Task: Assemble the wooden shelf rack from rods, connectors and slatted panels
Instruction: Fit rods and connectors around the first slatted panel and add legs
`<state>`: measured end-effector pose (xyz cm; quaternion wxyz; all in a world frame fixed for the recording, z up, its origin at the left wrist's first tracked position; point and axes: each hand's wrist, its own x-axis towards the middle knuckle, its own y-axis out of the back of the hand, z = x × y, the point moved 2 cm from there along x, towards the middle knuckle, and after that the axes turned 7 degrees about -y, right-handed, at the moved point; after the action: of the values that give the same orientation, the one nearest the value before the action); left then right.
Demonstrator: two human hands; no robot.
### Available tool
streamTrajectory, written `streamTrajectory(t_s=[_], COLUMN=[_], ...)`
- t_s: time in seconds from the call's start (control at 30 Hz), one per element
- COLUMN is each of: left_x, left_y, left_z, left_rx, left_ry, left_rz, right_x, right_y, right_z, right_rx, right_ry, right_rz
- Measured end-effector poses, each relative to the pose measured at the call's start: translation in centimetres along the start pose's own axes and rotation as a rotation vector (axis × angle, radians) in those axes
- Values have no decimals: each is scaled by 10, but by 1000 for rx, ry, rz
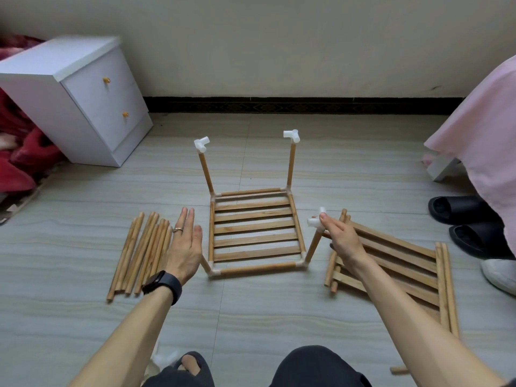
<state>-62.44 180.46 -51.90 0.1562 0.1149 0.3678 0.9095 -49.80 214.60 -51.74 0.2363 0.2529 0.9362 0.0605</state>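
Observation:
A part-built rack lies on the floor: a slatted panel (254, 227) framed by rods and white corner connectors. Two upright rods (291, 164) at its far corners carry white connectors (201, 143). A third upright rod (313, 245) rises from the near right corner with a white connector (315, 220) on top. My right hand (342, 238) pinches that connector. My left hand (185, 245) hovers flat with straight fingers over the near left corner, where a short rod (205, 264) stands, and holds nothing.
Several loose rods (139, 251) lie left of the rack. More slatted panels (396, 266) are stacked on the right, with one loose rod (399, 370) near my right arm. A white nightstand (83, 101) stands back left. Black slippers (458, 210) and pink bedding (480, 129) sit right.

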Motion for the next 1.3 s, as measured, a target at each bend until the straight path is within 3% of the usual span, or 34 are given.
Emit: streamTrajectory(t_s=[0.13,0.27,0.77,0.97,1.2,1.3], left_x=[-1,4,10,5,5,13], left_y=[-2,-11,-5,-18,-23,-20], left_z=[-4,-7,-20,-18,-20,-19], left_rx=[-333,-362,-477,-523,-464,-471], left_ry=[246,349,338,351,341,355], left_rz=[151,110,35,87,115,93], right_x=[1,7,12,-7,-6,-2], right_y=[-2,2,4,-15,-30,-38], right_z=[0,0,-4,4,20,14], right_rx=[-7,-83,-342,-218,-299,-299], right_ry=[16,24,33,72,181,147], right_rz=[3,-45,-171,-82,191,248])
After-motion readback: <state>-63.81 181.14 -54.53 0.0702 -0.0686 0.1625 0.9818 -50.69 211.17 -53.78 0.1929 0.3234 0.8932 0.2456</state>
